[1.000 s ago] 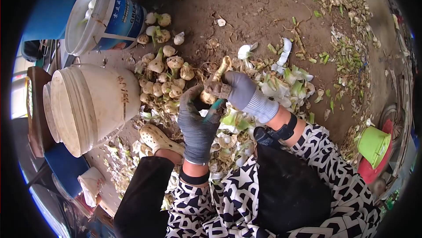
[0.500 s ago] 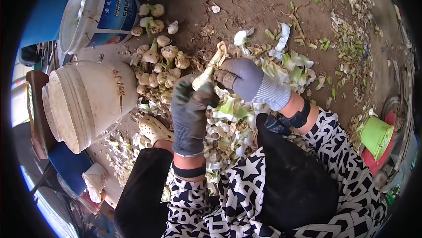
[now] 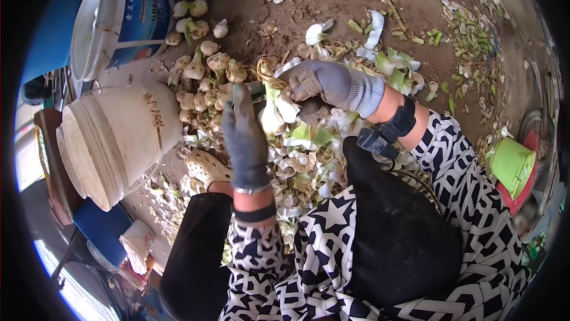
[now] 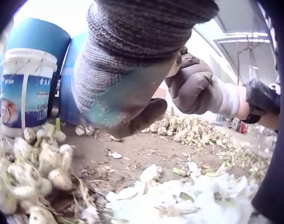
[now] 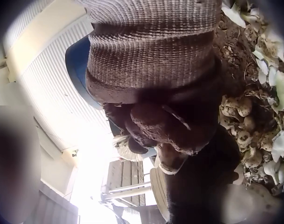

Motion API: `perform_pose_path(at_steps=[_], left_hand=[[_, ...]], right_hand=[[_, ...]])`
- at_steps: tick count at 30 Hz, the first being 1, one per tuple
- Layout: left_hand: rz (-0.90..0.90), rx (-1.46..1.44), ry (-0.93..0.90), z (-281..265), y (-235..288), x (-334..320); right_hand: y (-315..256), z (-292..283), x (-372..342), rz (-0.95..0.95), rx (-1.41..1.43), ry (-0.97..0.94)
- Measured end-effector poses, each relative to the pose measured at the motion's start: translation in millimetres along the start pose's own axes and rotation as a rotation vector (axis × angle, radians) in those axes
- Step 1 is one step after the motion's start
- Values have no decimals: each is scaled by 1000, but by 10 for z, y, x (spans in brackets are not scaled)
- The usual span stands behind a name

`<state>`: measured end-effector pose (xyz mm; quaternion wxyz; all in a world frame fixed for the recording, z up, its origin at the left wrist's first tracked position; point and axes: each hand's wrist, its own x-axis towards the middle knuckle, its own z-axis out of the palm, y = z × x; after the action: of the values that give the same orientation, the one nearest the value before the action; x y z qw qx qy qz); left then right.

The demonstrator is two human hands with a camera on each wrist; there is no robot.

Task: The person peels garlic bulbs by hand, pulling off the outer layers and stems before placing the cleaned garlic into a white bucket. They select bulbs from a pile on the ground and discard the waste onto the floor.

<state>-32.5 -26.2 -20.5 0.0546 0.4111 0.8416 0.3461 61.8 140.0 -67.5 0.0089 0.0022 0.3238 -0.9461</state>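
My gloved right hand pinches the stalk end of a garlic bulb, its glove caked with mud. The bulb hangs below those fingers, with loose white skin spread beside it and dry curled strands at the top. Just left of the bulb is my gloved left hand, its fingers stretched forward and the teal part of the glove reaching close to the stalk. In the left wrist view this glove's palm side is teal, and my curled right hand shows behind it. More garlic bulbs lie piled ahead of the left hand.
Peeled skins and leaves cover the ground below my hands. A beige bucket and a blue-labelled white bucket stand at the left. A clog-shod foot is near the pile. A green tub sits far right.
The garlic bulb has been brought up between my hands and now hangs from the right hand, its skin loosened. My left fingers have straightened from their grip on the bulb.
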Motion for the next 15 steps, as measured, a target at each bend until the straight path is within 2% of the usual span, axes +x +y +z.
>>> perform_pose_path(at_steps=[1,2,3,5,6,7,8,9,11,13,14,15], left_hand=[[-188,-325,-79,-122,173,36],[-614,-954,-293,-200,136,41],[-365,-1016,-352,-220,177,-35],[-549,-1217,-463,-222,108,-88],[-557,-948,-539,-251,86,-58],[-555,-948,-540,-255,82,-69],[-588,-1059,-499,-258,75,-109],[-622,-1167,-456,-273,70,-147],[-663,-1087,-412,-304,148,-154],[-766,-1102,-327,-263,222,-101],[-793,-1079,-305,-253,272,-73],[-795,-1083,-305,-219,253,-75]], right_hand=[[-59,13,-28,28,-186,35],[-112,36,-68,62,-366,72],[-162,82,-109,60,-355,82],[-363,164,-135,169,-438,36],[-517,98,-135,119,-479,-42],[-500,-111,-120,-350,-746,-9],[-842,-102,-261,-55,-208,185],[-891,-195,-313,-53,-207,185],[-917,-308,-346,-3,-671,494],[-357,-581,-414,177,-2224,270],[-346,-519,-436,179,-2227,272],[-343,-403,-446,141,-1975,341]])
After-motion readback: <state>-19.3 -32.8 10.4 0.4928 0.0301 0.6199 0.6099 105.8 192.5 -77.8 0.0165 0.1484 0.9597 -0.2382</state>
